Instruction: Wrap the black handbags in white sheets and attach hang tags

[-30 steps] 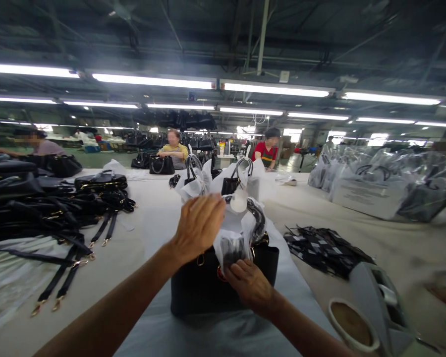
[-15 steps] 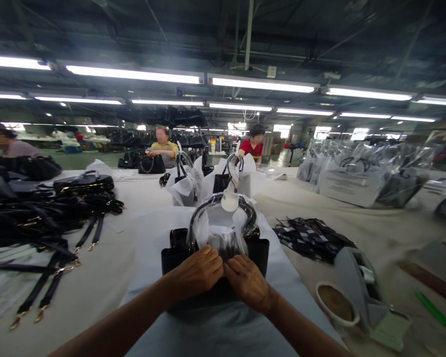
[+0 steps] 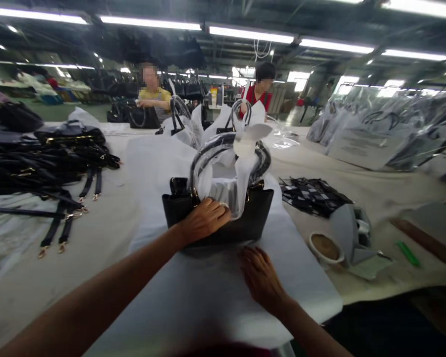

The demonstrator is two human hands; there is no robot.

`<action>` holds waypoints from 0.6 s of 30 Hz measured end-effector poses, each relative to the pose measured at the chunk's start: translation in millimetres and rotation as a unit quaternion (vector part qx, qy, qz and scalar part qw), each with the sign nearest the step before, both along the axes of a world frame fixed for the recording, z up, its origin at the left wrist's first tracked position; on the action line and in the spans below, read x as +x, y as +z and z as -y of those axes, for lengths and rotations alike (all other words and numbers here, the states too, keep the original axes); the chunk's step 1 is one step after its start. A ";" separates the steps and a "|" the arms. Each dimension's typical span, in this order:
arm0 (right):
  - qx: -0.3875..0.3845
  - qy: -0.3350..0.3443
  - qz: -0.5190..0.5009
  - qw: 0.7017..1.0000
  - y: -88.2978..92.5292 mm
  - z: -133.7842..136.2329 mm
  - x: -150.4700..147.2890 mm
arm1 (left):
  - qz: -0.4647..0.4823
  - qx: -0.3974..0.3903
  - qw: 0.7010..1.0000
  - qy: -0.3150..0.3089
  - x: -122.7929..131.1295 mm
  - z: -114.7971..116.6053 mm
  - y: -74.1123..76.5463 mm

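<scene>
On the left lies a heap of black straps [image 3: 52, 168] with gold clips [image 3: 42, 252]. Next, the left hand [image 3: 206, 219] touches the white wrap [image 3: 239, 204] on a black bag [image 3: 250, 222]; I can't tell if it pinches. The bag stands up in the middle on a white sheet [image 3: 208, 292]. Near its front is the right hand [image 3: 262, 278], fingers a bit bent, its grip hard to tell. Then black strips [image 3: 315, 197] have pale labels, too small to read. Last, a white package [image 3: 362, 148] has grey writing, too blurry to read.

Two hands [image 3: 206, 219] [image 3: 260, 276], one foreground handbag [image 3: 251, 216]
</scene>
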State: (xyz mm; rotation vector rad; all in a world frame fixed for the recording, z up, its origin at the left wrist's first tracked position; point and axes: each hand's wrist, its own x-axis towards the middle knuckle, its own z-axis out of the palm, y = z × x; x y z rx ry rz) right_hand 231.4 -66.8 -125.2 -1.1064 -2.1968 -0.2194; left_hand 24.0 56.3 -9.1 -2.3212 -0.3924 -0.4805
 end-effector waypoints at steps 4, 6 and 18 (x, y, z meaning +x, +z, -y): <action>-0.078 -0.044 0.004 0.996 -14.7 9.6 2.9 | 0.012 0.020 1.000 -0.001 3.3 0.1 -3.0; -0.109 -0.042 0.017 0.993 -16.4 -1.6 -6.6 | 0.016 0.026 1.000 -0.005 4.5 0.7 -3.8; -0.182 -0.020 0.036 0.982 -14.9 -88.3 -55.4 | 0.021 -0.031 0.999 0.034 10.2 -24.7 14.8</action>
